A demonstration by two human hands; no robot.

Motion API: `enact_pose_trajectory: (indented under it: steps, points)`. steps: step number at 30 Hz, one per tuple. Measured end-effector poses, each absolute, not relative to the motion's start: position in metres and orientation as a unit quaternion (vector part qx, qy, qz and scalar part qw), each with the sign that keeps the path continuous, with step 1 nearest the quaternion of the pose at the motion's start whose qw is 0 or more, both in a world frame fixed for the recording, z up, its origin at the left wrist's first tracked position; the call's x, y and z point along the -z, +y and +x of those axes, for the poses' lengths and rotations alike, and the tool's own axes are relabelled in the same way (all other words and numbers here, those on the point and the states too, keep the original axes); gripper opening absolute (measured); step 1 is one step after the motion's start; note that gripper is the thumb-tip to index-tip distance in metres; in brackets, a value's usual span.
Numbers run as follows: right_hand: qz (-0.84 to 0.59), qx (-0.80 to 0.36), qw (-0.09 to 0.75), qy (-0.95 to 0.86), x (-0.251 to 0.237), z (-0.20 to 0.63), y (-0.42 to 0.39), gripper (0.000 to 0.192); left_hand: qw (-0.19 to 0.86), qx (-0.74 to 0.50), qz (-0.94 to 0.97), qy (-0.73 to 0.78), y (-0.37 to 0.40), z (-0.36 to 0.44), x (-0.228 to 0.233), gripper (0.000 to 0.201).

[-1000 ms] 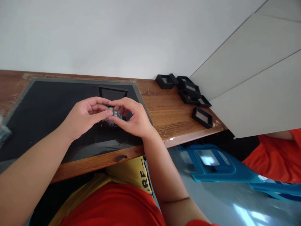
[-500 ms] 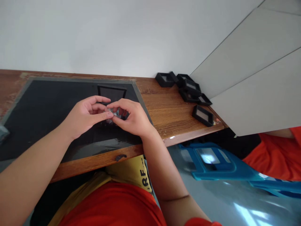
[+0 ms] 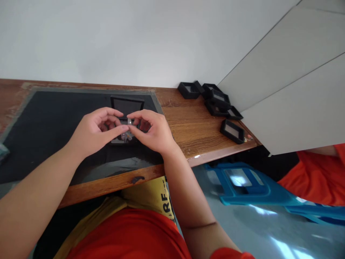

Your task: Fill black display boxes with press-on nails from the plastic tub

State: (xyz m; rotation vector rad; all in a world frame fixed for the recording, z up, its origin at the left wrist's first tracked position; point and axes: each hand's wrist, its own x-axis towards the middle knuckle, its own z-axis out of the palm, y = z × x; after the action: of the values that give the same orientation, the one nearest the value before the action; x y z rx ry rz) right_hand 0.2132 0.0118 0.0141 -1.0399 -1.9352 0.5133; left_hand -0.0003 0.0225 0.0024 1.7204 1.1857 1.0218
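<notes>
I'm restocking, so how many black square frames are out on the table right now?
7 that I can separate: one on the mat past the hands; a wall-side cluster of five; one alone near the table edge. The cluster overlaps, so others may be hidden.

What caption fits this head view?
Left hand and right hand pinch a small shiny item over a black mat; black frames lie right.

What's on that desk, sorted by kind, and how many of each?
Black frames: 7, six at the right, one on the mat
Black mat: 1
Small shiny item, pinched by left hand and right hand: 1
Total: 9
</notes>
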Motion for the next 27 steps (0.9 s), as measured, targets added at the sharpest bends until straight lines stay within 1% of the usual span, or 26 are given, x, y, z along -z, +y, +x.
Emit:
enact_pose_trajectory:
  steps: [2, 4, 7, 10, 14, 27]
  points:
    - [-0.448, -0.203, 0.425, -0.760, -0.0150, 0.2131, 0.0116, 0.026, 0.275, -0.361, 0.762, 0.462, 0.0233, -0.0031, 0.0017, 0.038]
    - [-0.467, -0.199, 0.427, -0.748, -0.0159, 0.2126, 0.0110, 0.027, 0.197, -0.320, 0.825, 0.423, 0.0236, -0.0036, 0.0045, 0.029]
    - [-0.478, -0.193, 0.428, -0.743, -0.0170, 0.2118, 0.0101, 0.026, 0.147, -0.296, 0.867, 0.373, 0.0227, -0.0011, 0.0061, 0.028]
    - [-0.476, -0.192, 0.425, -0.746, -0.0176, 0.2113, 0.0096, 0.027, 0.103, -0.289, 0.877, 0.369, 0.0201, 0.0017, 0.0063, 0.030]
    - [-0.470, -0.192, 0.420, -0.752, -0.0178, 0.2112, 0.0091, 0.023, 0.079, -0.268, 0.883, 0.377, 0.0179, 0.0022, 0.0077, 0.028]
    - [-0.472, -0.198, 0.400, -0.760, -0.0186, 0.2114, 0.0077, 0.024, 0.088, -0.248, 0.895, 0.360, 0.0163, 0.0026, 0.0084, 0.022]
